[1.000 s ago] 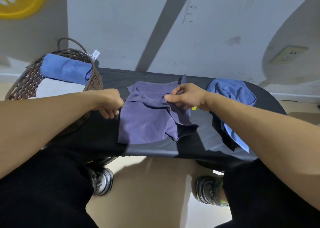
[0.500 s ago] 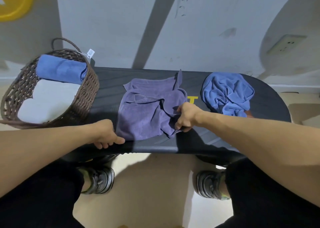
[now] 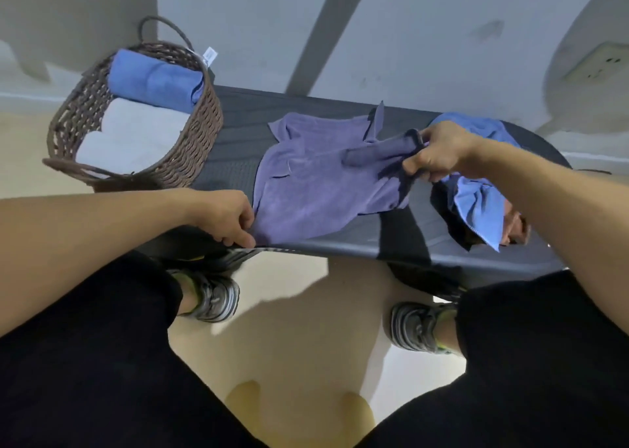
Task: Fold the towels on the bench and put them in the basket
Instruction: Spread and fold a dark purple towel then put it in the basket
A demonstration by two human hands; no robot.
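fingers of left hand (image 3: pixel 228 217) pinch purple towel (image 3: pixel 316 188) near corner, right hand (image 3: pixel 437 153) grips its far edge, lifted. 1 crumpled blue towel (image 3: pixel 476 202) on bench (image 3: pixel 238 120); 2 rolled in basket (image 3: pixel 200 134).

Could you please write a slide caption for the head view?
Both hands, left and right, grip the purple towel on the bench.

There was bare bench (image 3: pixel 235 134) between the basket (image 3: pixel 200 134) and the purple towel (image 3: pixel 316 188), wide enough for a hand to pass. The basket's tall wall stood in the way on the left. Inside it, a rolled blue towel (image 3: pixel 155 79) and white towels (image 3: pixel 132 137) filled most of the room. A crumpled blue towel (image 3: pixel 476 206) blocked the bench's right end.
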